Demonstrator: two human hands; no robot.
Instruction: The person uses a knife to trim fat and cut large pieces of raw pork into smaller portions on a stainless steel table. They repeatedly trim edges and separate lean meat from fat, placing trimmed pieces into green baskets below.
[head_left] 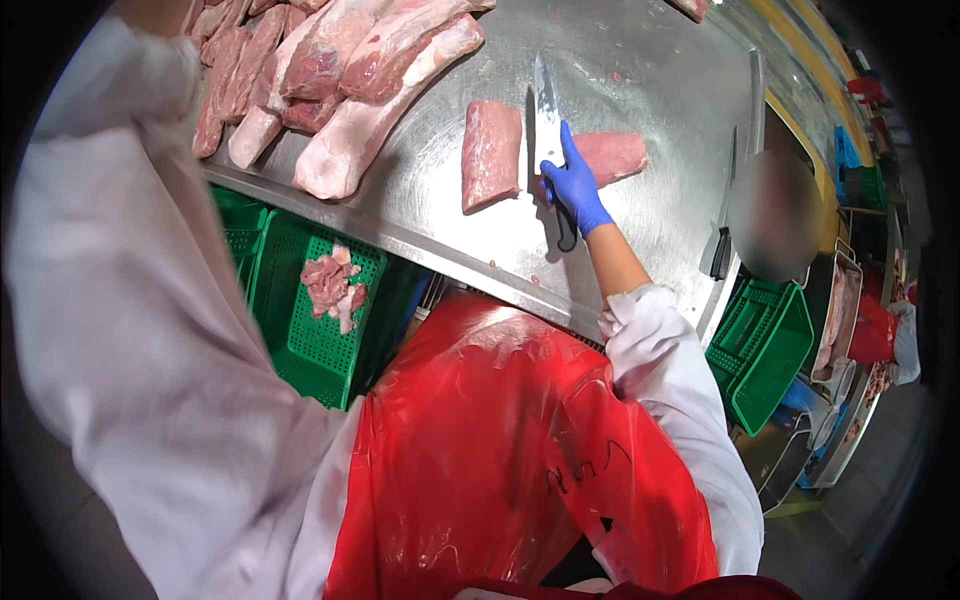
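Along the lower edge, a glossy red apron (470, 450) covers the wearer's front, between two white coat sleeves. The left sleeve (150, 250) rises to the upper left; its hand lies beyond the frame, so I cannot tell its grip. Under the table's near edge, a perforated green crate (325, 345) holds pink meat trimmings (332, 285). Above it stretches the stainless-steel table (410, 190). Over this, the right hand (577, 190), in a blue glove, grasps the black handle of a butcher's knife (546, 120), its broad blade pointing away from the wearer. Just left of the knife lies a squared raw loin piece (491, 155); a second loin piece (615, 155) lies to the right, partly hidden by the glove. A second knife (720, 255), black-handled, rests along the table's right side, near a green basket (770, 370) standing beyond the edge. Farther off, at upper left, long fat-edged meat cuts (385, 110) lie heaped together.
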